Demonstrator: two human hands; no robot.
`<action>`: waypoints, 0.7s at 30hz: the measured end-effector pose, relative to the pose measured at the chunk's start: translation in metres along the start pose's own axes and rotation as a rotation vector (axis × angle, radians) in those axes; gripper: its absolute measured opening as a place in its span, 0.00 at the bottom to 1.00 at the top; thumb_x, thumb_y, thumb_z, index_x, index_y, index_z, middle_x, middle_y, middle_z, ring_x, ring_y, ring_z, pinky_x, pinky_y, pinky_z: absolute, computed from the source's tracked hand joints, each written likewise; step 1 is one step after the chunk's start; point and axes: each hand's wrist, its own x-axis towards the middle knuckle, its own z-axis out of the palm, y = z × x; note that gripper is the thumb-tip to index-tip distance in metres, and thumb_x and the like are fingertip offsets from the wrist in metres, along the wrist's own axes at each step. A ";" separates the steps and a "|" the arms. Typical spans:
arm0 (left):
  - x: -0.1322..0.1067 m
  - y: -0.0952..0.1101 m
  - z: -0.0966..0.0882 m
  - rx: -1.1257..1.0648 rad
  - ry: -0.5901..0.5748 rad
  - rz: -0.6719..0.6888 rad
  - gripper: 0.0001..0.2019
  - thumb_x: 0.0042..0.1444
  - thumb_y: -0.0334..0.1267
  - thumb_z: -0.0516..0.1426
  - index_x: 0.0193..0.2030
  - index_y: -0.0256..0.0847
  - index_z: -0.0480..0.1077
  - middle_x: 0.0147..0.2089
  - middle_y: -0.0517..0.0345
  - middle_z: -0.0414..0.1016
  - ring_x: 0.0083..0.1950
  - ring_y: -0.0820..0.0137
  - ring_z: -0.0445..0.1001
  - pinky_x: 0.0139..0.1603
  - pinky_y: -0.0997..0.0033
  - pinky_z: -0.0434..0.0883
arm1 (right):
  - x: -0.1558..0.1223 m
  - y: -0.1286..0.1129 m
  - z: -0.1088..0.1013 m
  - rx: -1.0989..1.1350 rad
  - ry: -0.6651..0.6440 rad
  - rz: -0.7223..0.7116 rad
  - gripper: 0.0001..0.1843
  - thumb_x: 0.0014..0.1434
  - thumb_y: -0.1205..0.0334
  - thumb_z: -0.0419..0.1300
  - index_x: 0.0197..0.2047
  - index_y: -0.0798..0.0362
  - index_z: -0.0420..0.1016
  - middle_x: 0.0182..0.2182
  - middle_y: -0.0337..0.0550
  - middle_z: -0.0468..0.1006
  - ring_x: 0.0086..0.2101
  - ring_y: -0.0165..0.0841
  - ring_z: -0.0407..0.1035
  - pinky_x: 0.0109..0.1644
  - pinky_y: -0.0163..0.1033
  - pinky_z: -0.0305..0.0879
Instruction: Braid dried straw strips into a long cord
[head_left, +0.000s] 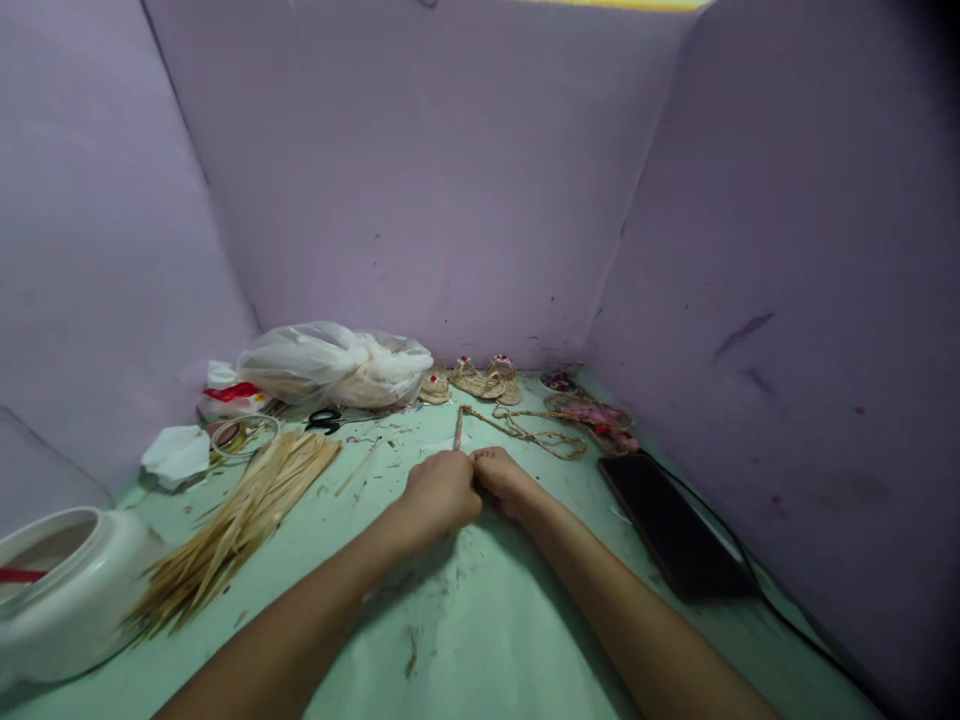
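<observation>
The left hand (442,495) and right hand (504,480) meet on the pale green worktop (465,620). Both are closed, pinching the tan braided straw cord (458,430) between them, likely to keep its plait tight. A bundle of loose straw strips (247,510) lies near the left hand.

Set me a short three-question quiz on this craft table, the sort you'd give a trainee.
1. True or false: the left hand and the right hand are held well apart, far from the braided cord.
2. What lies flat on the table to the right of the right hand? A: a dark phone. B: a hammer. C: a plate.
3. On which side of the left hand does the straw bundle lie?

Key: 1 false, the hands touch each other at the cord's near end; 2 A; 3 the left.
</observation>
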 end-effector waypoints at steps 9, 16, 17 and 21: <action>0.038 -0.036 -0.005 -0.816 -0.172 -0.251 0.08 0.43 0.33 0.51 0.25 0.30 0.69 0.17 0.58 0.65 0.14 0.80 0.56 0.15 0.79 0.50 | 0.000 -0.002 -0.002 0.104 -0.122 -0.062 0.07 0.40 0.72 0.51 0.15 0.57 0.64 0.08 0.34 0.60 0.12 0.22 0.50 0.17 0.30 0.42; 0.041 -0.037 0.004 -0.832 -0.341 -0.286 0.06 0.43 0.33 0.53 0.20 0.34 0.64 0.13 0.66 0.55 0.12 0.82 0.49 0.14 0.79 0.43 | 0.004 0.001 -0.002 -0.009 -0.104 -0.168 0.06 0.43 0.68 0.54 0.17 0.57 0.63 0.11 0.33 0.62 0.14 0.21 0.51 0.19 0.29 0.45; 0.040 -0.037 0.003 -0.757 -0.301 -0.261 0.06 0.43 0.32 0.52 0.18 0.34 0.63 0.12 0.66 0.55 0.12 0.82 0.50 0.14 0.79 0.44 | 0.006 0.003 -0.003 -0.071 -0.096 -0.212 0.07 0.44 0.68 0.53 0.17 0.57 0.64 0.12 0.33 0.63 0.15 0.21 0.51 0.20 0.29 0.46; 0.040 -0.034 0.004 -0.554 -0.137 -0.160 0.07 0.38 0.29 0.52 0.14 0.36 0.59 0.10 0.65 0.54 0.13 0.80 0.51 0.15 0.77 0.47 | 0.011 0.008 -0.008 -0.485 -0.038 -0.441 0.08 0.47 0.66 0.51 0.23 0.58 0.69 0.19 0.40 0.70 0.20 0.25 0.59 0.24 0.30 0.50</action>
